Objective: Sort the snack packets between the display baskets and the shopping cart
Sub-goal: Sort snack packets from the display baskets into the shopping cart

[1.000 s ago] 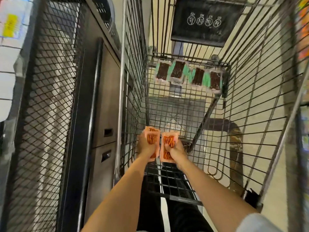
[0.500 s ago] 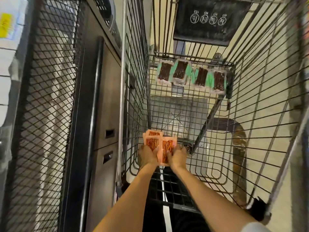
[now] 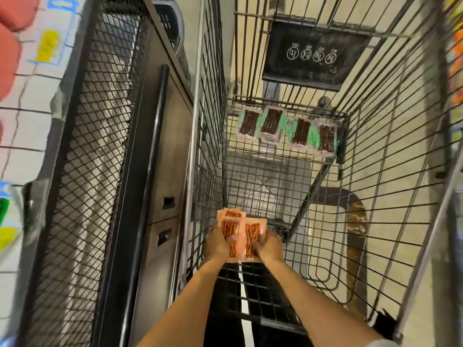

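Left hand point(image 3: 217, 244) & right hand point(image 3: 270, 247), grips curled round orange packets point(image 3: 240, 232), hold them bunched at cart's point(image 3: 388, 171) near-left corner, prob. sorted apart from green packets point(image 3: 271, 122) at far edge.

You get one wide-angle view, worn on your head, looking forward and steeply down into the shopping cart point(image 3: 211, 146) from its near end. The cart sits close, its wire sides filling centre and right, its far end at top. A black mesh rack point(image 3: 87, 171) crowds the left.
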`<state>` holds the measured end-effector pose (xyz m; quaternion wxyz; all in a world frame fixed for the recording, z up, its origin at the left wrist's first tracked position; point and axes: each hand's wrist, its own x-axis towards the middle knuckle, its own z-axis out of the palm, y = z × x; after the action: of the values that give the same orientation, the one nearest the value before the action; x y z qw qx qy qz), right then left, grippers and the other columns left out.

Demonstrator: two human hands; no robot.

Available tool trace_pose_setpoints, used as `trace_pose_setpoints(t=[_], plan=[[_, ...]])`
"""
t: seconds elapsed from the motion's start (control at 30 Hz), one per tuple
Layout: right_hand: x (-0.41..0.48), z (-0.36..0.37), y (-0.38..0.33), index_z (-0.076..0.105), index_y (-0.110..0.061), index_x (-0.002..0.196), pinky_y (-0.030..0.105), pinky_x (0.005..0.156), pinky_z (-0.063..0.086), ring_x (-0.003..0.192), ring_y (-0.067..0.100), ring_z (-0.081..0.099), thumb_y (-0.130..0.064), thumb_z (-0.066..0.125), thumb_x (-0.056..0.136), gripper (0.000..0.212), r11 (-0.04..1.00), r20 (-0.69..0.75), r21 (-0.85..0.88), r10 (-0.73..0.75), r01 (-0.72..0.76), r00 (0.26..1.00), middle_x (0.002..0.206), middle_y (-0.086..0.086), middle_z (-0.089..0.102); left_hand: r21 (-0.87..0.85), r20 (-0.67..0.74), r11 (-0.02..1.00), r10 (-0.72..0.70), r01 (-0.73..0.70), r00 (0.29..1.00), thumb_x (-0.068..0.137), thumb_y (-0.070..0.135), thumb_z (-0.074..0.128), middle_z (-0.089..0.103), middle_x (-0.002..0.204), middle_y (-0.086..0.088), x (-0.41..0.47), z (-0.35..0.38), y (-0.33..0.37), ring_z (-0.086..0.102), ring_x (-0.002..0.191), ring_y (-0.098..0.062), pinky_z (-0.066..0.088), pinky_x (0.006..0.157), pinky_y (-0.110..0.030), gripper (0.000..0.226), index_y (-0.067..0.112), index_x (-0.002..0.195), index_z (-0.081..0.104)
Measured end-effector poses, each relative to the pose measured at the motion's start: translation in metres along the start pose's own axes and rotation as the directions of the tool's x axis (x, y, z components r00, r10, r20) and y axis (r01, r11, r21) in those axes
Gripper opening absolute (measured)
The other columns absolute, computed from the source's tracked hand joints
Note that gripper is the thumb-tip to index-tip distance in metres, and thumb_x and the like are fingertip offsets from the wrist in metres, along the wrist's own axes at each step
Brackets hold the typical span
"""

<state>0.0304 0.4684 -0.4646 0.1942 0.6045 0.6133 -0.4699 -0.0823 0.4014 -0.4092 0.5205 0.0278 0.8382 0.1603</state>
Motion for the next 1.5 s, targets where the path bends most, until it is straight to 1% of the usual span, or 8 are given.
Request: trace_pose_setpoints(t=[0.47,0.7,0.8,0.9,1.07,1.27,1.4,1.5], plan=[[-0.011,-0.012,-0.007,0.056,-0.002,0.119,0.03,0.099,0.038,0.117,0.025,0.05,-0.019,0.052,0.097,0.028,0.997,-0.057,-0.049,-0.066,0.063,0.996,0.133,0.014,0.046,0.13,-0.068,0.99,-0.037,0.046,0.997,0.101,0.027,0.045,0.057,0.125,-0.017,-0.016,-0.004,0.011,0.06,0.108,-0.027,0.05,0.094,-0.038,0.035,0.003,0.125,0.049],[-0.09,-0.087,-0.045,0.055,-0.009,0.125,0.013,0.086,0.043,0.104,0.011,0.057,-0.016,0.051,0.097,0.029,0.907,-0.075,-0.057,-0.42,0.416,0.905,0.124,0.005,0.058,0.024,-0.137,0.871,0.489,-0.491,0.861,0.099,0.015,0.048,0.066,0.113,-0.002,-0.111,-0.046,0.008,0.064,0.104,-0.015,0.049,0.088,-0.022,0.028,0.011,0.126,0.054],[-0.148,-0.12,-0.059,0.056,-0.019,0.125,0.002,0.081,0.04,0.102,-0.007,0.052,-0.02,0.051,0.096,0.029,0.789,-0.002,-0.112,-0.608,0.604,0.794,0.121,-0.008,0.056,-0.041,-0.296,0.785,0.581,-0.618,0.758,0.097,0.024,0.052,0.063,0.108,0.018,-0.176,-0.079,-0.017,0.058,0.097,0.01,0.043,0.083,-0.003,0.027,0.022,0.123,0.061],[-0.205,-0.142,-0.073,0.055,-0.033,0.12,0.001,0.075,0.04,0.104,-0.021,0.046,-0.021,0.051,0.096,0.027,0.636,0.091,-0.106,-0.759,0.764,0.644,0.119,-0.018,0.054,-0.047,-0.46,0.763,0.556,-0.644,0.692,0.095,0.026,0.052,0.063,0.111,0.019,-0.233,-0.101,-0.054,0.057,0.102,0.01,0.045,0.088,-0.009,0.027,0.024,0.119,0.062],[-0.279,-0.15,-0.093,0.058,-0.026,0.125,0.025,0.104,0.039,0.126,-0.001,0.045,-0.036,0.044,0.091,0.038,0.471,0.298,-0.08,-0.83,0.879,0.472,0.133,-0.015,0.053,-0.085,-0.651,0.793,0.414,-0.603,0.636,0.09,0.02,0.057,0.066,0.112,0.005,-0.308,-0.107,-0.113,0.055,0.095,0.014,0.037,0.084,0.0,0.027,0.023,0.116,0.061],[-0.325,-0.138,-0.114,0.059,-0.033,0.119,0.022,0.101,0.041,0.119,0.0,0.051,-0.021,0.053,0.089,0.033,0.284,0.46,0.025,-0.854,0.958,0.241,0.126,-0.017,0.058,-0.034,-0.847,0.863,0.242,-0.504,0.472,0.093,0.027,0.054,0.062,0.119,0.003,-0.383,-0.078,-0.16,0.054,0.11,0.003,0.034,0.095,-0.001,0.029,0.013,0.117,0.062],[-0.352,-0.119,-0.14,0.061,-0.028,0.117,0.015,0.096,0.041,0.115,0.001,0.054,-0.019,0.056,0.092,0.027,0.112,0.502,0.089,-0.863,0.99,0.052,0.125,-0.008,0.061,-0.087,-0.925,0.874,0.107,-0.478,0.364,0.09,0.029,0.054,0.062,0.121,0.01,-0.428,-0.068,-0.176,0.056,0.11,0.005,0.05,0.086,-0.024,0.029,0.023,0.118,0.061],[-0.384,-0.096,-0.168,0.062,-0.023,0.116,0.007,0.091,0.04,0.115,0.002,0.055,-0.024,0.053,0.09,0.028,-0.002,0.508,0.159,-0.857,0.987,-0.084,0.122,-0.006,0.062,-0.117,-0.951,0.863,0.046,-0.491,0.307,0.092,0.05,0.046,0.061,0.123,0.023,-0.455,-0.08,-0.191,0.053,0.112,0.01,0.048,0.088,-0.017,0.029,0.042,0.114,0.063]])
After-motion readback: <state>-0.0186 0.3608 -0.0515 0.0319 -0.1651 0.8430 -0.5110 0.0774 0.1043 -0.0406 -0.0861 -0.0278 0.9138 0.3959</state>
